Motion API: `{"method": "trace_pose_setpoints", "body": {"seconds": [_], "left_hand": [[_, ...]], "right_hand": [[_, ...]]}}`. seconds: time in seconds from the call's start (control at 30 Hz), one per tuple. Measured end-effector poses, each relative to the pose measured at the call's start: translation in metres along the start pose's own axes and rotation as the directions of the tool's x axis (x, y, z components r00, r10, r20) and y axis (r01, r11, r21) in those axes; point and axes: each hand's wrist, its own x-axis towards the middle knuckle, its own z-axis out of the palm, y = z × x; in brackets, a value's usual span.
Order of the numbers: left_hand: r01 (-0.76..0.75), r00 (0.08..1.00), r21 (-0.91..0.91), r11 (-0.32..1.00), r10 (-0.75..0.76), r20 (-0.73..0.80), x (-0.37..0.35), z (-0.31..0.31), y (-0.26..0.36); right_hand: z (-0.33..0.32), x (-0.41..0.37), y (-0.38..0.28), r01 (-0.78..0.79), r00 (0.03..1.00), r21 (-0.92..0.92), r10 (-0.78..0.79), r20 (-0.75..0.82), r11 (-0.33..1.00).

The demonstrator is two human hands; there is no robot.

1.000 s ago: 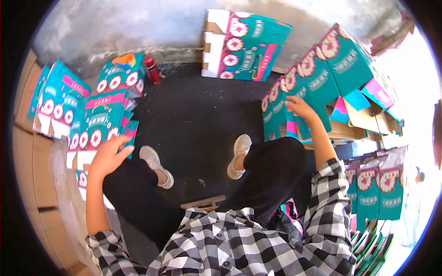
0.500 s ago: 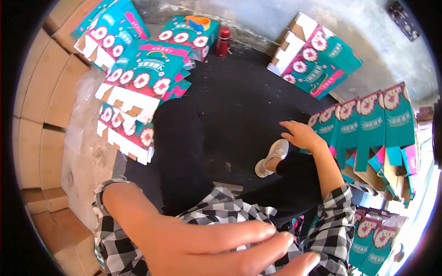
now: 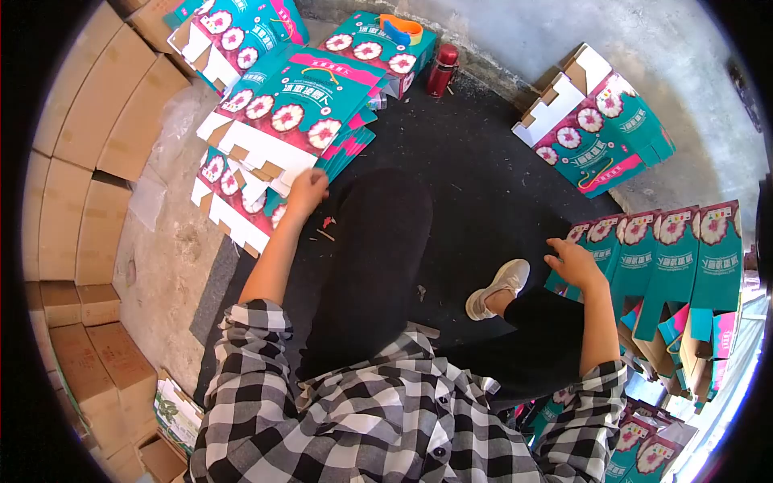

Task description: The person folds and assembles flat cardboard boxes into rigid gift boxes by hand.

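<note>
My left hand is at the right edge of a stack of flat teal, pink and white printed cartons, its fingers curled in; whether they grip a carton edge is too small to tell. My right hand is over the dark mat beside a row of standing teal cartons, fingers apart and holding nothing. Its fingertips are close to the leftmost carton of that row.
Brown boxes are piled along the left. A red flask stands by a teal box with an orange and blue tape item on top. More flat cartons lean on the wall. My shoe rests on the mat.
My left hand has moved from close in front of the camera out to the carton stack. The view has shifted, and my right hand is still near the standing cartons.
</note>
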Motion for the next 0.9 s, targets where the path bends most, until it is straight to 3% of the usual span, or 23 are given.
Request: {"method": "trace_pose_setpoints", "body": {"seconds": [0.03, 0.07, 0.17, 0.2, 0.4, 0.5, 0.6, 0.9], "left_hand": [[0.185, 0.982, -0.214, 0.959, -0.186, 0.015, -0.003, 0.002, -0.021], [0.355, 0.930, -0.413, 0.838, -0.360, 0.069, -0.004, 0.004, -0.036], [0.364, 0.829, -0.858, 0.362, -0.546, 0.121, 0.008, 0.009, -0.062], [0.301, 0.830, -0.923, 0.241, -0.542, 0.129, 0.014, 0.011, -0.066], [0.114, 0.833, -0.990, -0.077, -0.537, 0.138, 0.043, 0.027, -0.067], [0.020, 0.819, -0.989, -0.145, -0.565, 0.099, 0.050, 0.037, -0.066], [-0.057, 0.780, -0.992, -0.117, -0.625, 0.029, 0.054, 0.044, -0.066], [-0.141, 0.760, -0.982, -0.124, -0.649, -0.027, 0.062, 0.034, -0.069]], "right_hand": [[0.001, 0.002, -0.001, 0.005, 1.000, -0.003, -0.005, 0.007, 1.000], [0.002, 0.003, -0.002, 0.010, 1.000, -0.008, -0.010, 0.016, 1.000], [0.007, 0.007, -0.002, 0.048, 0.999, -0.020, -0.047, 0.027, 0.999], [0.007, 0.009, -0.005, 0.067, 0.997, -0.023, -0.067, 0.025, 0.997], [-0.003, 0.014, -0.020, 0.051, 0.999, -0.016, -0.050, 0.019, 0.999], [0.000, 0.016, -0.021, 0.087, 0.996, -0.011, -0.087, 0.010, 0.996], [0.001, 0.018, -0.022, 0.086, 0.996, -0.012, -0.086, 0.026, 0.996], [-0.001, 0.023, -0.025, 0.088, 0.996, -0.012, -0.088, 0.034, 0.996]]}}
